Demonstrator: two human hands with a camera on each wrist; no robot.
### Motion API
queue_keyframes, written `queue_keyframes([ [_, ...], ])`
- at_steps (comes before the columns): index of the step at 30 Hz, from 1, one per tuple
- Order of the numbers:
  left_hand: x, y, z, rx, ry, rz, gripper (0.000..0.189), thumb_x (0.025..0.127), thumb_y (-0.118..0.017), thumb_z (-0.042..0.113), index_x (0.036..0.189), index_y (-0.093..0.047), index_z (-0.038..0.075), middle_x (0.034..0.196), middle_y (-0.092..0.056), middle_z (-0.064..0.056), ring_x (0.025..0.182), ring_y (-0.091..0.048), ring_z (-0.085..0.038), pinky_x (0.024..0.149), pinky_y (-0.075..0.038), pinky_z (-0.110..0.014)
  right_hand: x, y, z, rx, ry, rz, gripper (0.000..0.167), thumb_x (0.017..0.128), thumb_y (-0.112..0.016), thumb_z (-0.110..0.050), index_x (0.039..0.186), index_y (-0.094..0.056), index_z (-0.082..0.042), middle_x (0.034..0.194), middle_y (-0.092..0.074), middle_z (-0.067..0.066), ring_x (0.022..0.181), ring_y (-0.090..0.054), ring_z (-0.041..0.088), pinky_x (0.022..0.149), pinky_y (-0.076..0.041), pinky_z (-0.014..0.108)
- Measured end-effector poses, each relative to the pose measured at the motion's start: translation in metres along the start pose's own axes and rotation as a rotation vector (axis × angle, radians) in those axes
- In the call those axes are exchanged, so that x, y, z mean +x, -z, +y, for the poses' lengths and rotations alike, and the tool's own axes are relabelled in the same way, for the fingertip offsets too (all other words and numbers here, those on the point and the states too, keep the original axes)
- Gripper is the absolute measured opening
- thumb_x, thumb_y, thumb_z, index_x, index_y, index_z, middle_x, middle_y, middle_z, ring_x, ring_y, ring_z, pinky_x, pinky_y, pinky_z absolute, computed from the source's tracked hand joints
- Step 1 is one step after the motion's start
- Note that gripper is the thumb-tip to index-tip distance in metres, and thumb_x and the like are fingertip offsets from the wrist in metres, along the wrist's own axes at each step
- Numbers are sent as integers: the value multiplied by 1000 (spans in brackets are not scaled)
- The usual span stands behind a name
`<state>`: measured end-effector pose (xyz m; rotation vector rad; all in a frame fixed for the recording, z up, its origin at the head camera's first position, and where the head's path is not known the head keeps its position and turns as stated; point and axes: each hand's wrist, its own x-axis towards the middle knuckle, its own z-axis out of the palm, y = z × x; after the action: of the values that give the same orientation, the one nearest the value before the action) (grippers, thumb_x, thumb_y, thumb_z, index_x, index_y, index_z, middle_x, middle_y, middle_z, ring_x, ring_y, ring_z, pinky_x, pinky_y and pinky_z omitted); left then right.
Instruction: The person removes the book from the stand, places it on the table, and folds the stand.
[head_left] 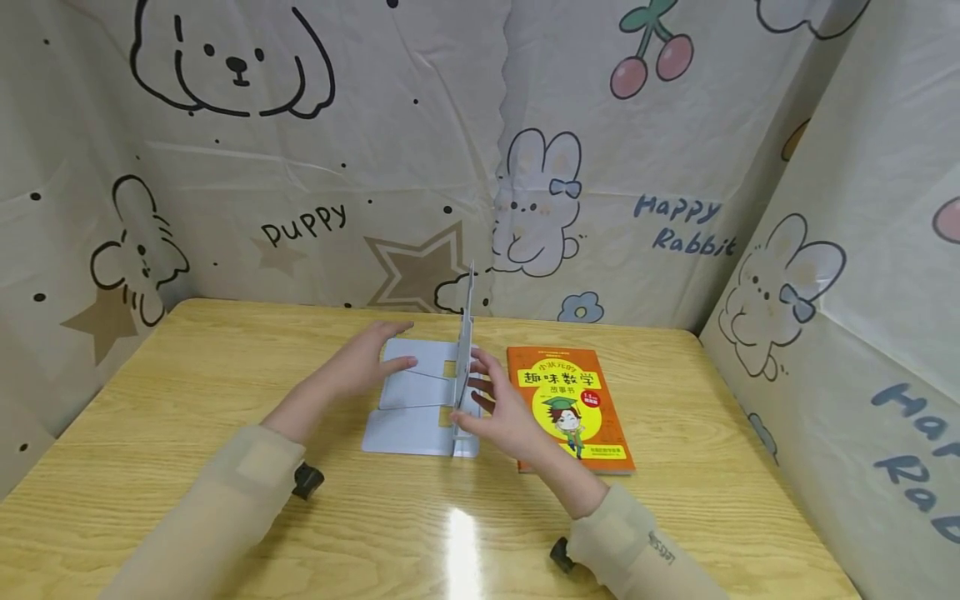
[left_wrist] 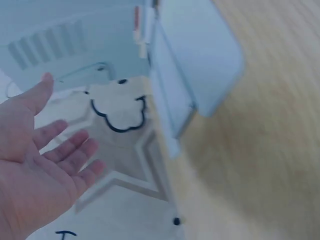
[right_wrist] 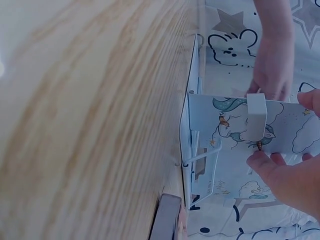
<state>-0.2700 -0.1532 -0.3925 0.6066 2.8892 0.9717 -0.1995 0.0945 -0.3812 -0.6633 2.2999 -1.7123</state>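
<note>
A folding book stand [head_left: 411,429], pale blue-white, has flat panels lying on the table and one panel [head_left: 465,350] upright. Unicorn and cloud drawings cover the upright panel's right face in the right wrist view, where a white block [right_wrist: 256,117] and a bent wire [right_wrist: 212,170] stick out. My right hand [head_left: 506,412] holds this panel from the right, thumb by its near edge. To the left of it, my left hand [head_left: 367,358] hovers above the flat part with fingers spread, touching nothing. In the left wrist view that hand [left_wrist: 45,170] is apart from the stand [left_wrist: 195,55].
An orange book [head_left: 570,408] with a cartoon child on its cover lies right of the stand, near my right forearm. The wooden table [head_left: 337,525] meets a printed cloth curtain [head_left: 420,167] at the back and at both sides.
</note>
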Motion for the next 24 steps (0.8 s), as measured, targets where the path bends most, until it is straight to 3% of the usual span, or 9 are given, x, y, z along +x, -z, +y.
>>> queue_keyframes([
  [8, 1, 11, 32, -93, 19, 60, 72, 92, -56, 45, 147, -29, 8, 143, -42, -15, 131, -40, -32, 105, -37, -52, 0, -1, -1, 6, 2, 2, 85, 82, -68, -1, 149, -17, -9, 142, -33, 21, 130, -41, 38, 110, -31, 48],
  [14, 1, 15, 54, -191, -24, 77, 67, 94, -54, 42, 147, -30, 9, 142, -42, -15, 131, -40, -32, 107, -35, -49, -2, -1, -5, -8, -3, 2, 84, 82, -68, 0, 149, -17, -7, 141, -34, 23, 129, -41, 39, 109, -31, 49],
  [21, 6, 19, 70, -258, -16, 102, 62, 95, -53, 38, 147, -31, 12, 140, -45, -14, 131, -40, -29, 108, -35, -48, -2, -1, -5, -40, 0, -5, 82, 83, -67, -2, 149, -18, -6, 140, -36, 22, 129, -41, 40, 108, -32, 50],
  [24, 9, 20, 76, -270, -5, 116, 61, 95, -54, 39, 146, -33, 13, 139, -46, -12, 130, -42, -28, 107, -37, -48, 1, -2, 7, -48, 2, 5, 82, 84, -68, -4, 149, -20, -12, 140, -38, 19, 129, -42, 37, 108, -33, 49],
])
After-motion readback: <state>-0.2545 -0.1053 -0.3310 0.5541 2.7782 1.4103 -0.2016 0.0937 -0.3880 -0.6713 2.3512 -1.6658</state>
